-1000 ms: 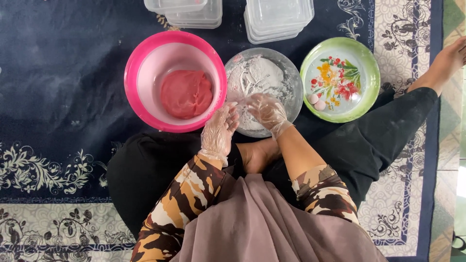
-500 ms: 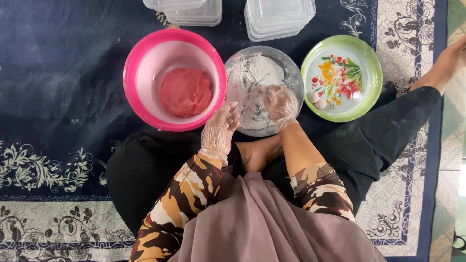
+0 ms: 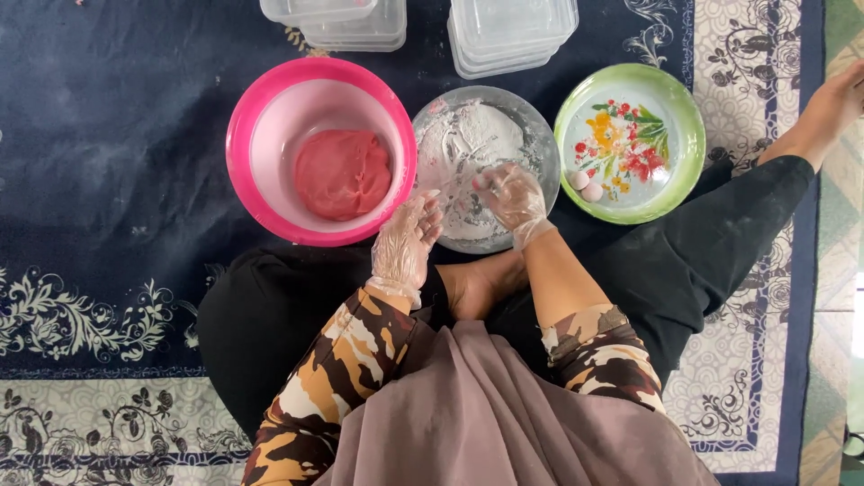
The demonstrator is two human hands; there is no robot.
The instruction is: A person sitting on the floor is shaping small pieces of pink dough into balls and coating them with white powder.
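Dark blue rug (image 3: 108, 135) with pale floral borders covers the floor, and the person is sitting cross-legged right on it with everything laid out in a row in front of the knees. Both hands are in thin clear plastic gloves.

Middle of the row is a glass bowl (image 3: 540, 135) dusted with white flour (image 3: 472, 135). The right hand (image 3: 513, 193) is inside it, near the rim closest to the body, fingers curled over a small piece I can't properly make out under the glove, so the grip looks closed around something, but I can't tell exactly what. The left hand (image 3: 405, 243) hangs at the bowl's near-left edge, fingers loosely bent and holding nothing, fingertips just about touching the rim.

Left of the glass bowl, touching it or near enough, is a pink bowl (image 3: 247, 171) with a lump of pink dough (image 3: 342, 173) sitting in the bottom. That lump lies up and to the left of the left hand, which is clearly the nearer one to it. Right of the glass bowl is a green plate (image 3: 688, 126) with a flower pattern, carrying two small pale pink balls (image 3: 586, 186) at its near-left side, just beside the right hand.

Further back are two stacks of clear plastic containers (image 3: 513, 31). A bare foot (image 3: 823, 108) pokes out at the far right.
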